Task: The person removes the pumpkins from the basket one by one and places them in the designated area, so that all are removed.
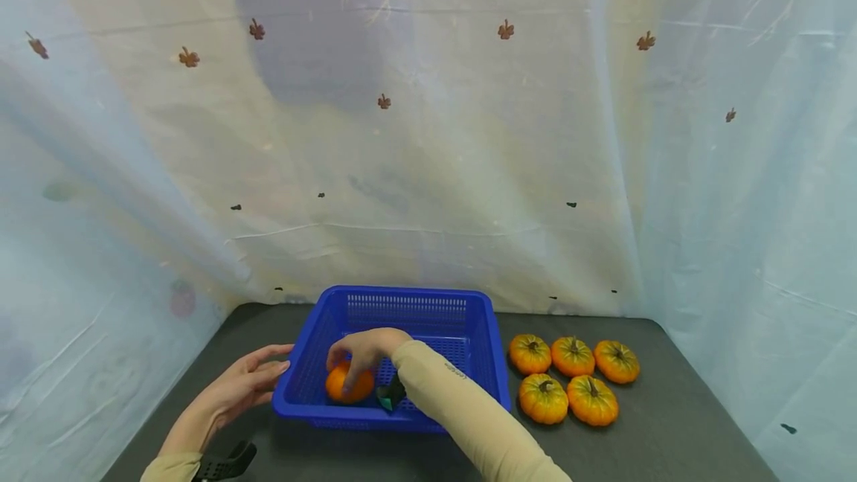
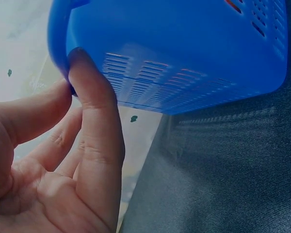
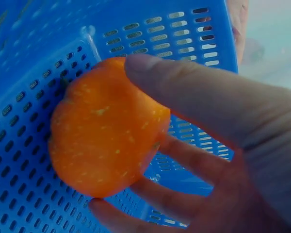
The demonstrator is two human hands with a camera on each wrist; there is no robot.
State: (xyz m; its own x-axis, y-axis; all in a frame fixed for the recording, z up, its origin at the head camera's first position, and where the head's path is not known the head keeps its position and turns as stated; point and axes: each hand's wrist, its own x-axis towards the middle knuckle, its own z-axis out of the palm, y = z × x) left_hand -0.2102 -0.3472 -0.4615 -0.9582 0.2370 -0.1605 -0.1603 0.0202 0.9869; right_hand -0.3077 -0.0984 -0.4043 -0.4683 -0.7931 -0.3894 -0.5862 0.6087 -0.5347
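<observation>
A blue plastic basket (image 1: 495, 333) with slotted walls stands on the dark table. My left hand (image 1: 244, 385) is at its left side, and in the left wrist view the thumb and index finger (image 2: 98, 104) pinch the basket's rim (image 2: 58, 36). Inside, near the front left corner, lies a small orange pumpkin (image 3: 104, 131). My right hand (image 1: 368, 352) reaches over into the basket and grips this pumpkin, thumb on one side and fingers curled round the other. The right wrist view shows the pumpkin against the perforated basket floor; its stem is mostly hidden.
Several small yellow-orange pumpkins (image 1: 573, 357) sit in two rows on the table (image 1: 659, 430), to the right of the basket. A pale patterned curtain (image 1: 428, 169) hangs behind the table and along both sides. A dark strap (image 1: 226, 462) is on the left wrist.
</observation>
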